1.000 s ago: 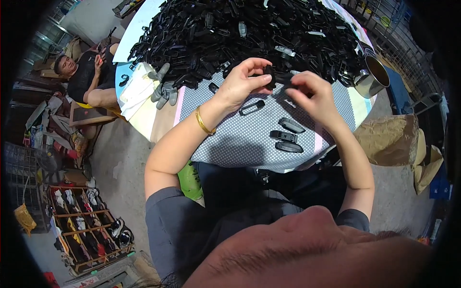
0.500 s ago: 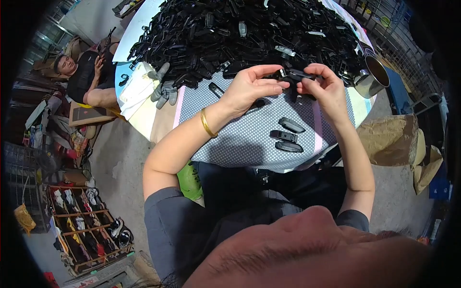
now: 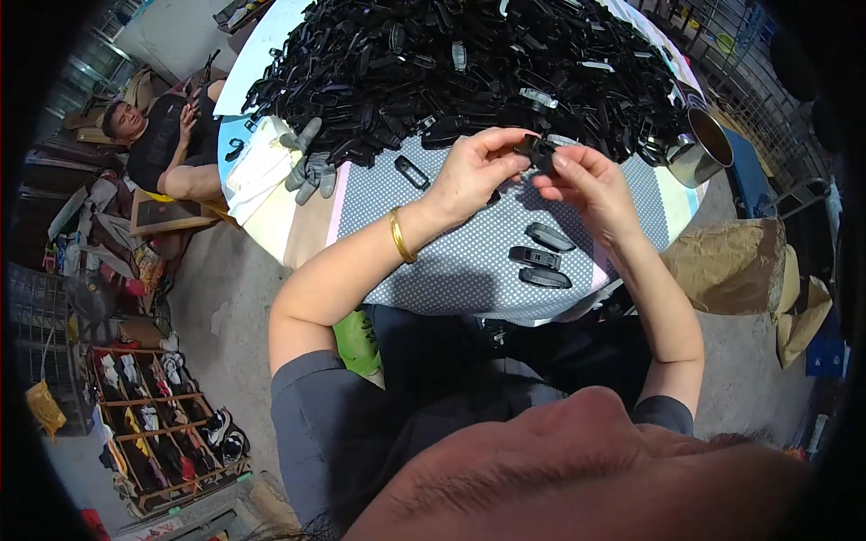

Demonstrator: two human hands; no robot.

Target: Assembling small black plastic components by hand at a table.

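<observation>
My left hand (image 3: 475, 169) and my right hand (image 3: 585, 183) meet above a dotted grey cloth (image 3: 451, 261), both pinching one small black plastic part (image 3: 538, 150) between their fingertips. A gold bangle (image 3: 400, 234) circles my left wrist. Three finished black oblong pieces (image 3: 539, 256) lie in a stack-like row on the cloth just below my right hand. Another single black piece (image 3: 411, 171) lies left of my left hand. A large heap of black plastic parts (image 3: 469, 63) covers the far half of the round table.
A metal cup (image 3: 702, 149) stands at the table's right edge. Grey gloves (image 3: 308, 167) lie at the left edge. Another person (image 3: 158, 144) sits on the left. A shoe rack (image 3: 153, 424) stands lower left; brown sacks (image 3: 740, 270) sit on the right.
Both hands lifted from the cloth toward the heap and came together, holding the small black part higher and farther out than a second ago.
</observation>
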